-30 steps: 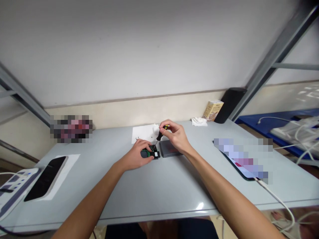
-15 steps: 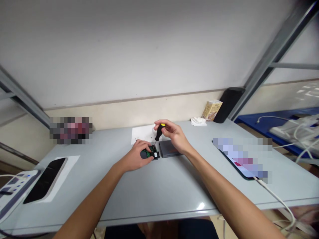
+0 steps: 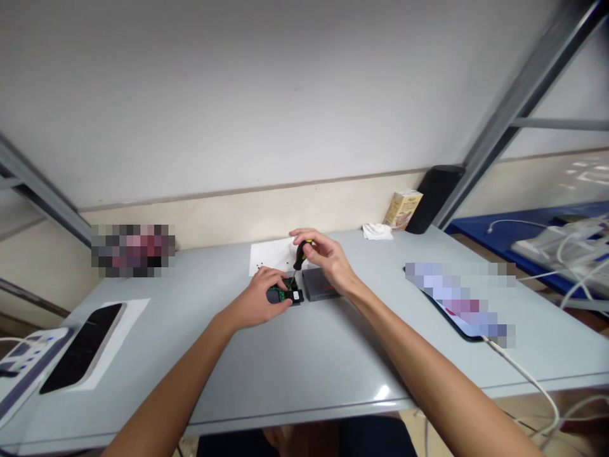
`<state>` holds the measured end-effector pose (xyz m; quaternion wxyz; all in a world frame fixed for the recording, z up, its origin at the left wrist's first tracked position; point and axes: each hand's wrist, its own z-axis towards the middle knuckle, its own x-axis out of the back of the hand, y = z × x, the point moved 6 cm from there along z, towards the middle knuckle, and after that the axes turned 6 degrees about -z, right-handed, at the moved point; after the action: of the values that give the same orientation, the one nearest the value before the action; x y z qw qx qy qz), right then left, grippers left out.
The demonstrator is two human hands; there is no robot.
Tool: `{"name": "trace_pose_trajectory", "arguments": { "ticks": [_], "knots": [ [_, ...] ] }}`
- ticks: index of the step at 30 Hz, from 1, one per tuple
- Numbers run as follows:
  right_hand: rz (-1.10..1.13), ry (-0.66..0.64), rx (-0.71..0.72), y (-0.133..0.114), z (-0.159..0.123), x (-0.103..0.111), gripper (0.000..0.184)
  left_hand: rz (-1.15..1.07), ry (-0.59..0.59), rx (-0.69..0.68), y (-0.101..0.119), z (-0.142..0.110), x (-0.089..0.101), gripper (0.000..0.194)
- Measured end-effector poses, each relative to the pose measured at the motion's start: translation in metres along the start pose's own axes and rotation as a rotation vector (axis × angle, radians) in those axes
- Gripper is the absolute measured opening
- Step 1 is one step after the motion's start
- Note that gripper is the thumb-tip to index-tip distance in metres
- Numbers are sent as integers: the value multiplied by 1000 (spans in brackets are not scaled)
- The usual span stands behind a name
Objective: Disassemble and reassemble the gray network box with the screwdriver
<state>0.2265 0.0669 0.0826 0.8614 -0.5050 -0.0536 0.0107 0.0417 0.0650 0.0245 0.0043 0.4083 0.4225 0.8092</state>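
Black-handled, the screwdriver (image 3: 299,256) is pinched in your right hand (image 3: 328,259), its fingers newly shifted. The blade still points into the circuit board (image 3: 282,295) your left hand (image 3: 262,296) clamps on the desk (image 3: 285,368); work apparently stays there.

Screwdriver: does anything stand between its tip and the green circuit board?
Nothing visible does. The right hand holds the screwdriver with its shaft angled down toward the circuit board, beside the left hand; tip contact is unclear.
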Motion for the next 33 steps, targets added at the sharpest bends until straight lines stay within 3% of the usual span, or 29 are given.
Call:
{"name": "trace_pose_trajectory", "arguments": {
  "ticks": [3,8,14,19,24,30,33],
  "knots": [
    [-89,50,28,-1,0,2,11,-1,-1,1,-1,0,0,17],
    [71,-87,-9,3,-1,-6,24,-4,-6,5,1,1,1,18],
    [-87,66,22,-2,-2,1,14,-9,-5,21,3,1,1,18],
    [92,-42,-31,-2,0,-2,21,-4,0,16,4,1,1,16],
    [-28,57,-67,1,1,6,26,9,-9,21,3,0,2,17],
    [142,-41,-60,2,2,-2,28,18,-11,24,5,0,2,16],
    [69,7,-57,3,1,0,27,22,-8,29,4,0,1,16]
  ]
}}
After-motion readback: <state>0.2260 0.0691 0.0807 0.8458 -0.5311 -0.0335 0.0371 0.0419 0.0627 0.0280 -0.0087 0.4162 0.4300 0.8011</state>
